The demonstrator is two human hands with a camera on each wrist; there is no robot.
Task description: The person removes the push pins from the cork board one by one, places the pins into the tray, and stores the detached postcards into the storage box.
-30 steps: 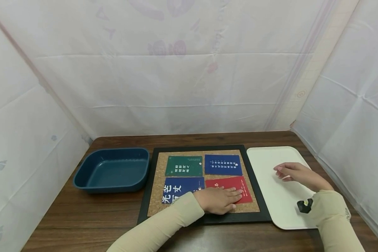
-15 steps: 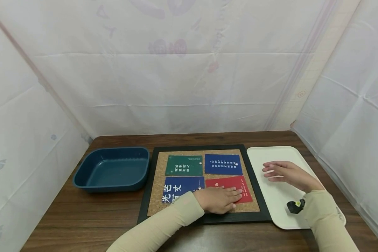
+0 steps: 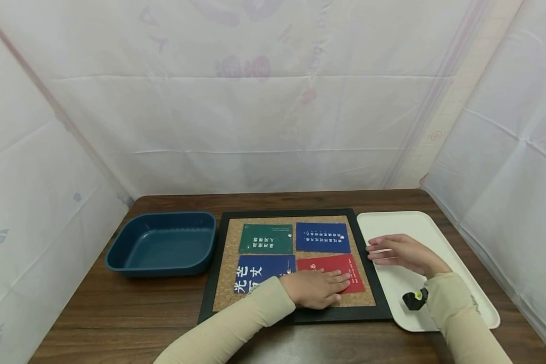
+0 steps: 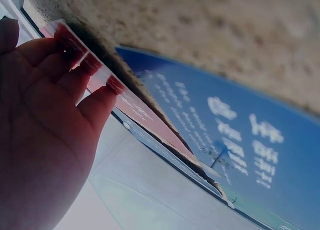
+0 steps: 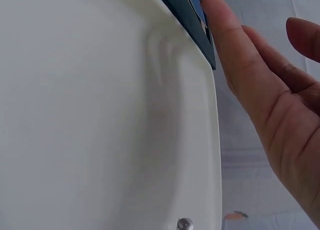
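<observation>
Red card (image 3: 341,271) lies at the near right of the cork board (image 3: 227,263), pressed flat under the straight, close-set fingers of the left hand (image 3: 316,288). Right hand (image 3: 402,252) hovers with fingers straight and slightly apart over the left edge of the white tray (image 3: 437,237), holding nothing. A blue tub (image 3: 118,253) sits to the board's left.

Red card (image 3: 334,272) lying flat on cork board (image 3: 225,263), lower-right slot, center-right of frame, white text facing up. Left hand (image 3: 316,288) pressing flat on its lower-left part, fingers straight.
</observation>
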